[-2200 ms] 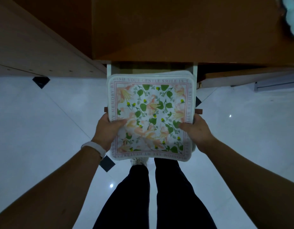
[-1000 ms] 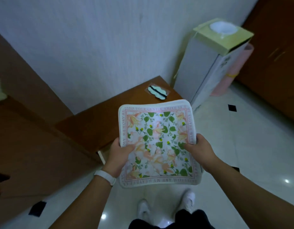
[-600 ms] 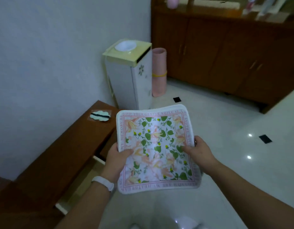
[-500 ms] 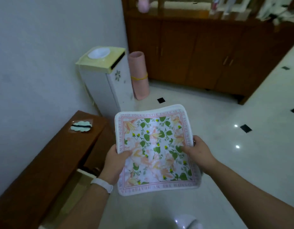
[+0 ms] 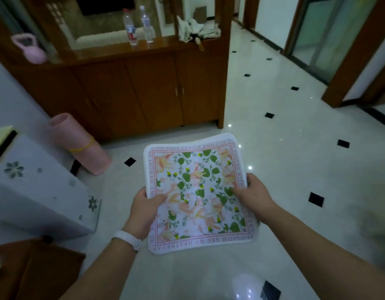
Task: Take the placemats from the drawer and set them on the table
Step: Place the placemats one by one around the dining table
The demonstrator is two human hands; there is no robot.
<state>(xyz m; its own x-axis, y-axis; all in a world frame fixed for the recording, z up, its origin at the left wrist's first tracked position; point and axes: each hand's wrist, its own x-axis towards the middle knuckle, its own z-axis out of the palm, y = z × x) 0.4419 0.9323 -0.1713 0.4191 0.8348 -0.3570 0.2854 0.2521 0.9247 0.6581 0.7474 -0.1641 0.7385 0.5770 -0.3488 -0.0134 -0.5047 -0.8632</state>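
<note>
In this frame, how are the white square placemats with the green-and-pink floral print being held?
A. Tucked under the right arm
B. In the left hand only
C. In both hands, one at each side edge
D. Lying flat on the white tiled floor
C: the left hand and the right hand each grip a side edge of the white floral-print placemats, thumbs on top, holding them above the floor.

placemats [image 5: 198, 191] uncountable, white cabinet [image 5: 35, 191] cropped at left
</note>
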